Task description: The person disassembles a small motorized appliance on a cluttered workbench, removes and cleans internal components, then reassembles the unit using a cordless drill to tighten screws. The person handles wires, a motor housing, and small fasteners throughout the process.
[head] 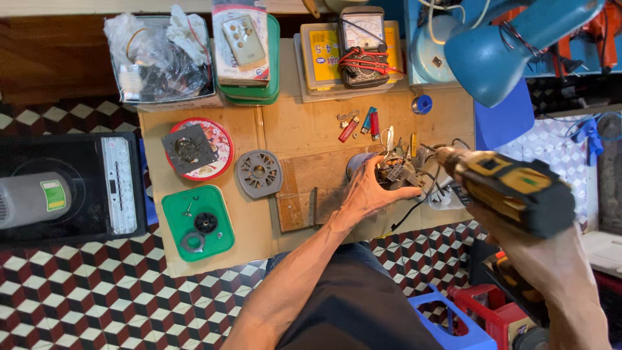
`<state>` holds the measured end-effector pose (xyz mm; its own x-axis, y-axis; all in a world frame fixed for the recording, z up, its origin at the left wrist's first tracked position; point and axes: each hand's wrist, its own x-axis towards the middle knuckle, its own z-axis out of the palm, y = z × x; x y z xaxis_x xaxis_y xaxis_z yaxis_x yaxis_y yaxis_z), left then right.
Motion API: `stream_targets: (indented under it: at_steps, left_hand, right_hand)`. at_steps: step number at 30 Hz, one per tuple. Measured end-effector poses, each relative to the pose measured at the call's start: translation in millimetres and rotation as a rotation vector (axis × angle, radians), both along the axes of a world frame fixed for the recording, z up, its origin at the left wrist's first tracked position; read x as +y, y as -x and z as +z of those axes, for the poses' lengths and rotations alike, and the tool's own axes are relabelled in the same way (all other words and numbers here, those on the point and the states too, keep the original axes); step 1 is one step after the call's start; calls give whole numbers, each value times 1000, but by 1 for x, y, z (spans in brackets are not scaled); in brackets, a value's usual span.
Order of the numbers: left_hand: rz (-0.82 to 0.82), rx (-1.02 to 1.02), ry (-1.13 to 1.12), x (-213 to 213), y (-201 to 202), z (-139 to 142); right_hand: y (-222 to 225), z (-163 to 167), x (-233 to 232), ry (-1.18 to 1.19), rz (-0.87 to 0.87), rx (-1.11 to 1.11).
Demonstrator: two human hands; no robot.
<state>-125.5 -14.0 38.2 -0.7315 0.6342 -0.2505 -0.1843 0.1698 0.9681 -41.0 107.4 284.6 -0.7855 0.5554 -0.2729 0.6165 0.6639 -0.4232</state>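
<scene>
Cardboard (304, 123) bears one motor (389, 174), two lids (197, 222).

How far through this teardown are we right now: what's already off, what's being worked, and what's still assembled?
Already off: a grey vented cover, loose on the cardboard, and a green lid holding small parts. In hand: the left hand grips the motor assembly while the right hand aims a yellow-and-black power driver at it. Left: the motor looks assembled, wires attached; whether any screws remain in it cannot be told.

Bright, even overhead light, soft shadows, sharp centre, slight wide-angle bending and blur at the edges.
</scene>
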Motion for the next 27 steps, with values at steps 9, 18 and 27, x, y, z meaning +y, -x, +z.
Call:
stream_targets:
  at_steps: [9, 18, 27]
  left_hand:
    - [-18, 233, 25, 8, -1, -2]
    - [-15, 15, -20, 3, 16, -4]
    - [-9, -90, 110, 5, 22, -22]
  right_hand:
    - [-110, -31, -23, 294, -725, 300]
    - [-123, -66, 2, 457, -733, 335]
    - [-135, -80, 46, 501, -666, 264]
